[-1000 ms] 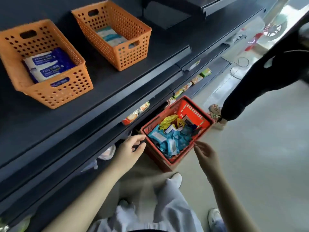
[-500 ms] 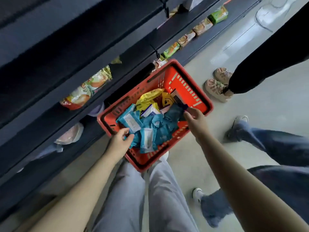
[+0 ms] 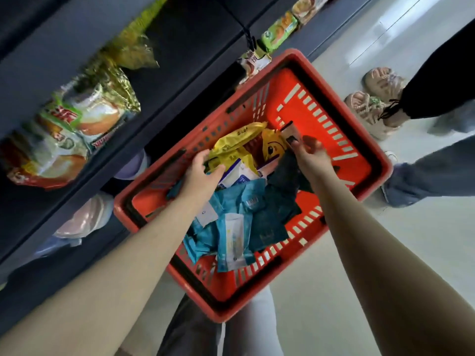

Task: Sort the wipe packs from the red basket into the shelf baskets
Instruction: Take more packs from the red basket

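While both arms reach down into the red basket point(image 3: 354, 160) on the floor point(image 3: 401, 253), the left hand point(image 3: 201, 174) closes fingers and thumb round a yellow pack point(image 3: 236, 142). The right hand point(image 3: 309, 156) pinches a small pack point(image 3: 290, 132) near the far wall. Blue wipe packs point(image 3: 231, 201) lie heaped inside, beside the dark shelf point(image 3: 180, 34).

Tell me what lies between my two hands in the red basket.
In the head view, yellow packs and a white pack lie between the left hand and right hand.
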`<state>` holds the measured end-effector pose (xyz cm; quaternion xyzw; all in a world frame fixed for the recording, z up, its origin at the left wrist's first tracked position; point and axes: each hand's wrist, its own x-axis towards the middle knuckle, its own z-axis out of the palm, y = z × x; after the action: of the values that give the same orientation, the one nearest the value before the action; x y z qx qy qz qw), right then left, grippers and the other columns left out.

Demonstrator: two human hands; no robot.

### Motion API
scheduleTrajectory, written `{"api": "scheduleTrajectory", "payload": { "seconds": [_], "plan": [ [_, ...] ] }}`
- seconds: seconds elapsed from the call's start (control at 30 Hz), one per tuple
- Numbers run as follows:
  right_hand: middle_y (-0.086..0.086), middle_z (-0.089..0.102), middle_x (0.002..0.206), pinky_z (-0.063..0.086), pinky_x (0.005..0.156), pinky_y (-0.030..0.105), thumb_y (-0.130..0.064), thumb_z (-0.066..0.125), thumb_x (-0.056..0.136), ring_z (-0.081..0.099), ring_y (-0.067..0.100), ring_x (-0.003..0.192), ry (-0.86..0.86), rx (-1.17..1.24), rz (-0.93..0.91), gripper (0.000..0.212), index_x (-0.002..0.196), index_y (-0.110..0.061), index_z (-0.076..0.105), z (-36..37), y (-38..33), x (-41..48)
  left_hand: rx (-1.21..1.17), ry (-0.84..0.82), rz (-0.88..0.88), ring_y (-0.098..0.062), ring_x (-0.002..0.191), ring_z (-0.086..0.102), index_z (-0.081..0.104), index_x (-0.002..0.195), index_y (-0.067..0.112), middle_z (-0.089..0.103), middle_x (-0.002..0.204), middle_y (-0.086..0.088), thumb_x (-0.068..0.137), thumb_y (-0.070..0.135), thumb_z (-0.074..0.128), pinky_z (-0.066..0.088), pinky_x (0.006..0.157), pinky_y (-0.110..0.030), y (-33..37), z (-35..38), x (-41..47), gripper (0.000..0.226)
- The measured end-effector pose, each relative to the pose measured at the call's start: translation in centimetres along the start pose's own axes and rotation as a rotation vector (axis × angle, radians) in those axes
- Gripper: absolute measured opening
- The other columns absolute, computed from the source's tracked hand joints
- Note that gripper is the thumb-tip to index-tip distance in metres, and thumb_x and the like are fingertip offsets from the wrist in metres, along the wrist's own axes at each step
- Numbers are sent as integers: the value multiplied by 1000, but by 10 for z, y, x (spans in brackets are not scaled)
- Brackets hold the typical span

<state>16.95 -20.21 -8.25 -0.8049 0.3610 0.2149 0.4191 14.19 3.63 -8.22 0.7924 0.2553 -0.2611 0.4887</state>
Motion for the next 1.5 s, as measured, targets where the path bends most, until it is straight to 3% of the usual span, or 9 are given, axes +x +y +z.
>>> {"api": "scheduleTrajectory", "payload": {
  "seconds": [0.23,0.43,0.63,0.8,0.9,1.0,1.23,1.4,1.5],
  "plan": [
    [8,53,138,42,108,46,-60,51,92,49,30,129,-92,-24,70,64,139,-17,50,3,16,5,-102,21,-32,7,88,54,42,139,19,58,118,12,93,27,64,36,70,-7,4,12,2,52],
    [8,57,133,44,104,50,-63,45,92,51,33,123,-169,-300,42,52,127,-29,63,9,18,5,151,-108,125,-21,109,57,40,136,30,47,128,1,92,33,63,48,91,-34,7,21,5,50],
    [2,57,132,50,98,49,-53,48,95,56,26,115,-238,-196,21,46,134,-28,50,8,23,8,383,-126,261,-23,135,38,54,115,17,37,150,-6,96,31,57,32,103,-30,20,29,4,24],
    [4,57,135,47,101,45,-53,46,97,54,28,123,-237,-165,39,50,140,-27,48,9,24,9,235,-70,145,-26,109,57,49,119,17,59,109,-2,99,38,49,45,86,-34,34,35,17,29],
    [5,58,130,53,91,49,-52,48,95,59,30,112,-198,-277,37,44,132,-30,50,19,28,10,279,-92,83,-28,123,49,48,139,24,54,127,-5,100,47,41,39,104,-38,44,43,36,46],
    [4,57,128,54,89,49,-51,59,89,60,30,108,-116,-345,42,47,130,-30,50,23,28,12,388,-92,23,-32,126,42,59,124,28,46,134,-8,96,51,47,35,104,-37,46,57,43,38],
    [3,64,109,55,88,40,-22,80,79,63,24,95,-135,81,259,47,118,-17,55,26,27,19,264,-119,1,-20,105,51,50,114,18,56,123,-3,84,31,75,36,78,-26,42,66,38,41],
    [2,71,99,58,85,46,-25,69,87,68,25,91,-165,157,237,8,94,-26,64,27,31,18,416,-26,-61,-29,134,36,36,141,13,42,144,-9,69,35,85,34,109,-42,46,67,42,90],
    [1,68,98,58,82,42,-18,66,88,66,22,90,-124,165,212,13,99,-23,62,22,29,11,477,-26,-52,-30,124,49,49,130,9,52,133,-10,70,32,85,43,100,-41,46,72,38,74]
  ]
}}
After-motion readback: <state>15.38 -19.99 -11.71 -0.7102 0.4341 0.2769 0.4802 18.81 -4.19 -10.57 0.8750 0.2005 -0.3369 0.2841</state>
